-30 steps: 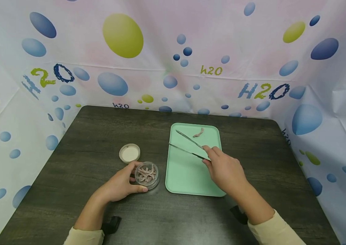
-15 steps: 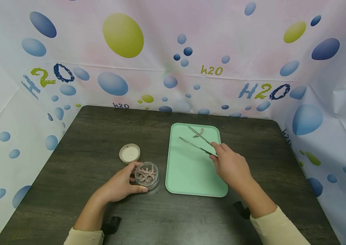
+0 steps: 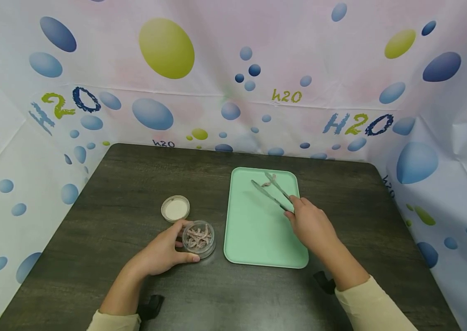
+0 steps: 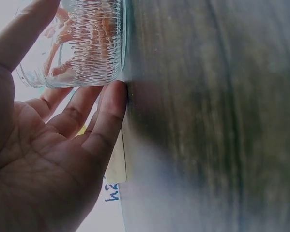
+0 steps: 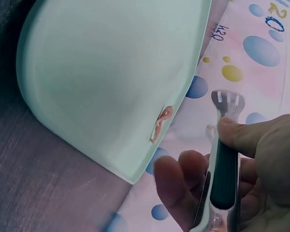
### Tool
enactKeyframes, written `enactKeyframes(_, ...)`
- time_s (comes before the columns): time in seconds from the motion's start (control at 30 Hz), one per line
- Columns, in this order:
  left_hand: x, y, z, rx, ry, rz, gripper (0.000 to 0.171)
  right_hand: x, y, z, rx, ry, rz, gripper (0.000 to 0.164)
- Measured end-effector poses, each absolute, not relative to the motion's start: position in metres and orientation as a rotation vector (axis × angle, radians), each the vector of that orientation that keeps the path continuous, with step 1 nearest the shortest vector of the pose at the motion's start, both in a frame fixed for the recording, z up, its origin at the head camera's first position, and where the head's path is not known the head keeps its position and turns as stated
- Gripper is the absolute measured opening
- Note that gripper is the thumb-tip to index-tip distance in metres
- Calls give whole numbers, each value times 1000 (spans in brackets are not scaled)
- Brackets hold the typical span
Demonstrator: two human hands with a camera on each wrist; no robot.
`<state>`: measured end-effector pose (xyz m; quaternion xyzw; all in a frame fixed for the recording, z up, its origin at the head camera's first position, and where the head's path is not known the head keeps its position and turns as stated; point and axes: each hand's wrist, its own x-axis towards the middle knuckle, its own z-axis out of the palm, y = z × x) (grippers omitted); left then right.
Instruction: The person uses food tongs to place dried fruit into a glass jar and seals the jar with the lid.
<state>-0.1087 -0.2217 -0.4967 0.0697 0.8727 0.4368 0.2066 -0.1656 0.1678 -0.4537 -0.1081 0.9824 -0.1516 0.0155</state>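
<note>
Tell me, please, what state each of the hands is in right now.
Left hand: holding the glass jar.
Right hand: holding the tongs, their arms apart.

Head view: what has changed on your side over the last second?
The right hand has shifted rightward, carrying the tongs with it; their tips have moved right, from left of the meat-like strip to over or around it, with the gap slightly narrower. Whether they touch it is unclear. Nothing was newly taken or let go. Unchanged: the left hand on the jar, the lid, the tray.
</note>
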Motion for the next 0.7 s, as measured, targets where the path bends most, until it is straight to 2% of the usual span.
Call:
enactKeyframes(0.27, -108, -222, -495, 192, 2424, 1224, 89, -174, 164, -458, -235, 2955, -451, 52)
enactKeyframes(0.7, -108, -221, -494, 191, 2431, 1217, 88, -176, 152, -461, -144, 2919, -476, 42)
